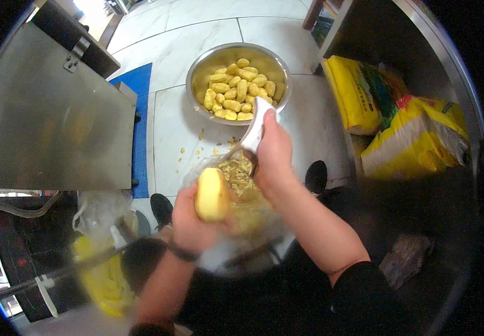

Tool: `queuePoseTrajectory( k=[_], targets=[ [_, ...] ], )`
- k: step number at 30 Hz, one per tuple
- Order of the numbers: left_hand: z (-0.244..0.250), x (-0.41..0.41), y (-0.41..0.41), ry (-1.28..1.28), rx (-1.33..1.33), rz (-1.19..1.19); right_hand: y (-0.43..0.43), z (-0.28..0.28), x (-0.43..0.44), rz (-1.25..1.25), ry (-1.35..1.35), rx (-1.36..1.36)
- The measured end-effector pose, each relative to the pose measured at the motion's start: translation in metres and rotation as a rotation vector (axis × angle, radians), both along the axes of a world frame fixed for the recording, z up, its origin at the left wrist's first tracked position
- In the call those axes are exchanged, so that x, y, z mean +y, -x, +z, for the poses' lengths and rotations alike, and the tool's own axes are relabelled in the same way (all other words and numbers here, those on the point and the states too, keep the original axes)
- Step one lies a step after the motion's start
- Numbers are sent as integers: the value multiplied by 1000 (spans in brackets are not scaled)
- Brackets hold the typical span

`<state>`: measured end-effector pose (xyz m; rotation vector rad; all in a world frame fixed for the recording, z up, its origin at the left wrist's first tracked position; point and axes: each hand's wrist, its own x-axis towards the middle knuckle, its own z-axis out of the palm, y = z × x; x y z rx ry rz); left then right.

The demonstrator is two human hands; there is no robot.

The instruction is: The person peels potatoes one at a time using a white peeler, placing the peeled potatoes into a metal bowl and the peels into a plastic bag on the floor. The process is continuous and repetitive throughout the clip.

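Observation:
My left hand [191, 229] grips a large potato [211, 195], which shows a pale yellow peeled face towards me and some brownish skin at its right side. My right hand [274, 153] is closed around a white-handled tool [259, 126], possibly a peeler; its working part is blurred and partly hidden. The tool is apart from the potato, up and to its right. Below both hands, a clear plastic bag [248, 212] holds a heap of peelings [237, 172]. Beyond them stands a round steel basin [191, 86] containing many peeled potatoes [242, 90].
Scraps of peel [200, 136] lie on the tiled floor [172, 126]. A steel cabinet [57, 122] and blue mat [142, 134] are at left, above a yellow plastic object [103, 277]. Yellow packaged sacks [414, 138] sit on a low shelf at right.

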<state>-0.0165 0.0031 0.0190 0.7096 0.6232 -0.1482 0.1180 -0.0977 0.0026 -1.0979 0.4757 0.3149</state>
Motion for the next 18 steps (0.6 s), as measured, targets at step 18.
queuePoseTrajectory(
  k=[18],
  targets=[
    [-8, 0, -3, 57, 36, 62, 50, 16, 15, 114, 159, -302]
  ],
)
